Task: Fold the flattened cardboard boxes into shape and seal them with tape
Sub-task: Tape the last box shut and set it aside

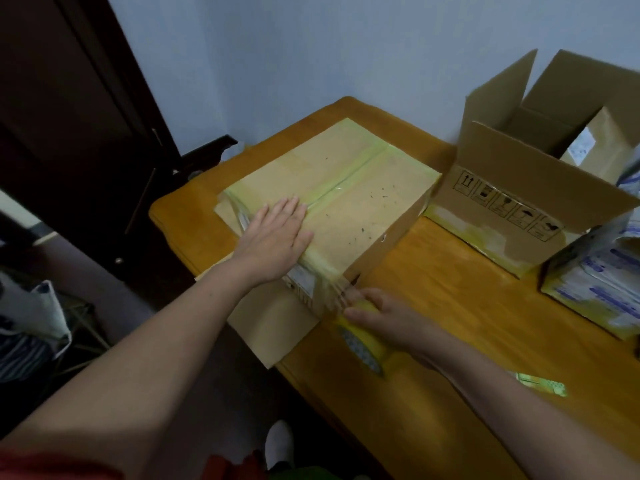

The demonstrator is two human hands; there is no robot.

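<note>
On the wooden tabletop point(450, 289) a taped cardboard box point(346, 195) lies near its left end; the left hand point(277, 233) presses flat on top, fingers straight, while the right hand point(384, 317) grips the tape roll point(363, 344) at the box's near edge

It looks like a room in a home, pressed into use for packing parcels. A varnished wooden table point(450, 289) with rounded corners stands against a plain pale wall point(311, 46) at 12 o'clock. Dark wood doors point(69, 116) with metal handles fill 10 o'clock. A pale bag point(31, 306) sits on the floor at 9 o'clock, while cardboard boxes point(519, 174) and printed packs point(595, 289) crowd the tabletop toward 3 o'clock.
</note>
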